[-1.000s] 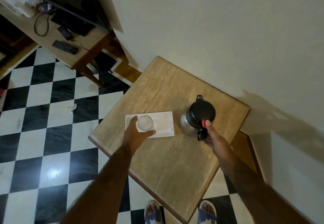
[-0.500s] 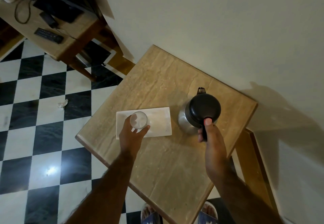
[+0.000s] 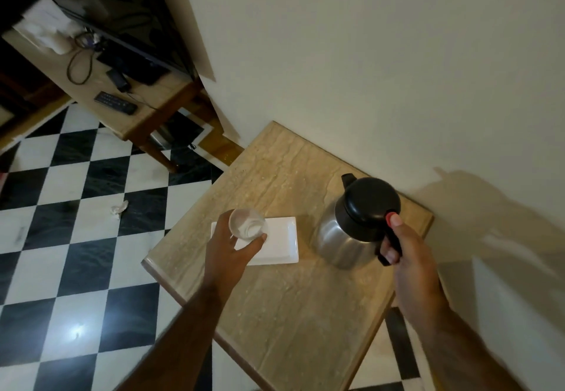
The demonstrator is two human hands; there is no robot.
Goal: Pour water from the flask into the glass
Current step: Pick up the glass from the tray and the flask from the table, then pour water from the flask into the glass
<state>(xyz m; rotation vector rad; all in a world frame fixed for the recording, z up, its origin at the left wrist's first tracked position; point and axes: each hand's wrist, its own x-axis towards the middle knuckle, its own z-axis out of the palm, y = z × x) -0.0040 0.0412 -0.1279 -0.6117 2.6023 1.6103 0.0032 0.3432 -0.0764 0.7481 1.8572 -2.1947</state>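
On one table (image 3: 293, 314), left hand (image 3: 227, 256) gripping one glass (image 3: 247, 228), right hand (image 3: 409, 256) gripping one flask (image 3: 357, 222)

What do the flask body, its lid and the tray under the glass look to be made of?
Flask: body looks like brushed stainless steel, with soft grey reflections. Its lid and handle look like matte black plastic, though that is less sure. Tray: glossy white with a raised rim, likely ceramic or melamine. Glass: clear, probably glass.

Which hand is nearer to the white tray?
Left. The left hand holds the glass over the white tray; the right hand grips the flask handle, beside the tray.
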